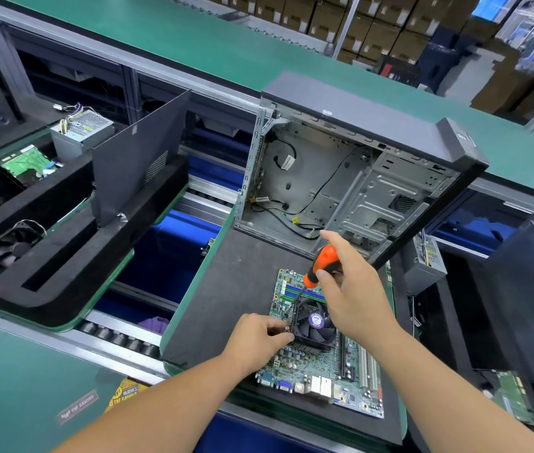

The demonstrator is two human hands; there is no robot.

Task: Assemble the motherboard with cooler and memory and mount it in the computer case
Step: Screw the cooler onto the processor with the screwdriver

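The board (324, 364) lay flat on the black worktop (226, 289), just in front of the open case (357, 178), near where it would be mounted. The right hand (353, 289) gripped an orange screwdriver (319, 266), fingers clenched round the handle, its shaft angled down to the cooler's (314, 325) far-left corner, apparently to drive a screw. The left hand (259, 338) pinched the cooler's near-left corner, likely to steady it.

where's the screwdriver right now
Centre-right in the head view: the right hand grips the orange screwdriver, tip down at the cooler's far-left corner, in front of the open case.
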